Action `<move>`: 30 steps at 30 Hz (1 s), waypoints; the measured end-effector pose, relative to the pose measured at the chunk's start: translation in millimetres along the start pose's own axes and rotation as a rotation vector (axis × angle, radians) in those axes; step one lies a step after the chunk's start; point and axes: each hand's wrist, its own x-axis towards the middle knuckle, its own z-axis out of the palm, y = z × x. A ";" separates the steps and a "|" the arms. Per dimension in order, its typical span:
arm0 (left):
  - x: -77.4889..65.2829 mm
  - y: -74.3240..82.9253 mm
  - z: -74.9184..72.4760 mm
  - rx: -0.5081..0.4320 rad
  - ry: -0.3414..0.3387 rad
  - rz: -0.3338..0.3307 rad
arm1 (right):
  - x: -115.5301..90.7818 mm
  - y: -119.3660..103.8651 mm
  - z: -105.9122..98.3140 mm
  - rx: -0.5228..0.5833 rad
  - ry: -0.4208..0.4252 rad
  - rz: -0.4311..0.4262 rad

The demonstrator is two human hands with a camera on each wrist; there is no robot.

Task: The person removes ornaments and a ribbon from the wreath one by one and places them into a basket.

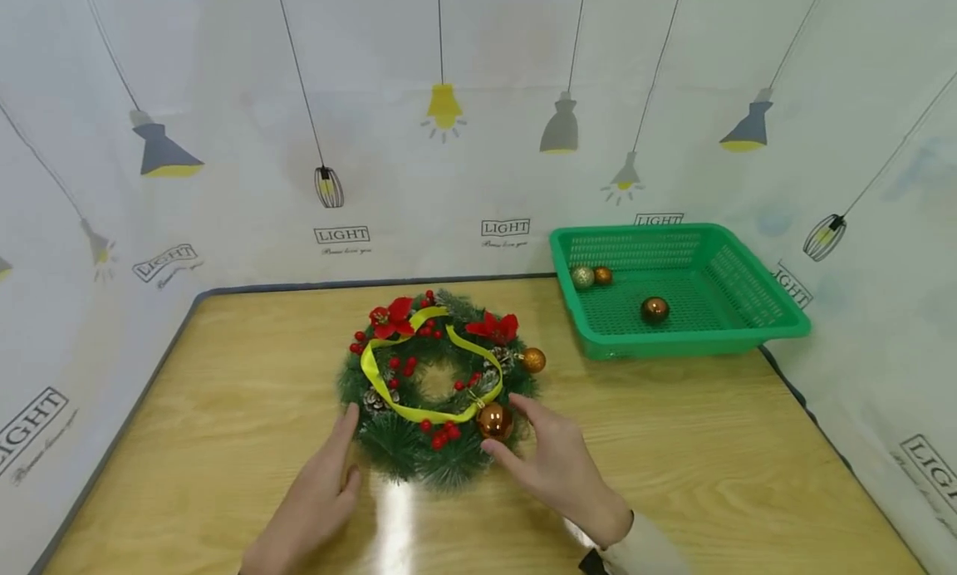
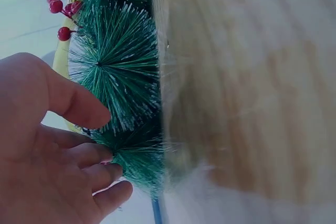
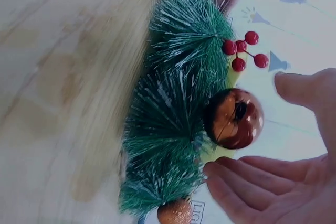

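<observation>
A green wreath (image 1: 396, 450) lies on the wooden table, dressed with red flowers, red berries, pinecones and a yellow ribbon (image 1: 429, 415). On its lower right sits a shiny copper ball ornament (image 1: 494, 422); a glittery orange ball (image 1: 533, 360) hangs at its right edge. My left hand (image 1: 320, 492) is at the wreath's lower left edge, fingers extended beside the needles. My right hand (image 1: 557, 463) is beside the copper ball, thumb and fingers spread apart around it. In the right wrist view a gap shows between the right thumb and the copper ball (image 3: 234, 118).
A green plastic basket (image 1: 684, 342) stands at the back right of the table. Inside it are a brown ball (image 1: 655, 310), a pale gold ball (image 1: 582, 277) and a small orange ball (image 1: 602, 275). A lamp-printed wall covering (image 1: 404, 176) rises behind the table.
</observation>
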 end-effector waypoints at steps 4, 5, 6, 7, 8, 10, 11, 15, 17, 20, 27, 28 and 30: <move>-2.0 0.5 0.8 0.029 0.000 -0.016 | 2.8 -4.6 6.8 -0.049 0.001 -0.026; -2.4 0.3 1.1 0.029 0.001 -0.018 | 3.3 -4.6 8.2 -0.048 -0.003 -0.023; -2.6 0.0 1.4 0.026 0.002 -0.021 | 3.7 -4.7 9.4 -0.046 -0.007 -0.013; -2.8 -0.5 1.8 0.024 0.003 -0.022 | 4.2 -4.7 10.3 -0.048 -0.012 -0.005; -3.1 -1.5 2.3 0.024 0.006 -0.022 | 4.7 -4.7 11.1 -0.045 -0.016 0.006; -3.0 -2.8 2.4 0.014 0.007 -0.025 | 5.8 -5.2 11.5 -0.045 -0.012 0.015; -2.9 -3.4 2.3 0.010 0.004 -0.027 | 6.6 -6.1 10.9 -0.048 -0.009 0.019; -0.8 -4.7 0.6 -0.014 -0.017 -0.037 | 10.7 -8.0 7.6 -0.119 0.042 -0.032; 0.7 -4.9 -1.0 -0.028 -0.034 -0.050 | 14.3 -7.7 5.0 -0.159 0.061 -0.078; 2.7 -4.9 -3.7 -0.043 -0.058 -0.066 | 22.2 -7.5 -0.3 -0.214 0.079 -0.151; 5.0 -3.0 -5.8 -0.067 -0.096 -0.075 | 42.4 -9.8 -10.4 -0.282 0.021 -0.236; 5.3 -2.8 -5.6 -0.060 -0.090 -0.067 | 44.3 -10.0 -11.2 -0.283 0.005 -0.235; 6.6 -2.7 -5.0 -0.058 -0.079 -0.054 | 47.4 -10.6 -13.0 -0.282 -0.018 -0.228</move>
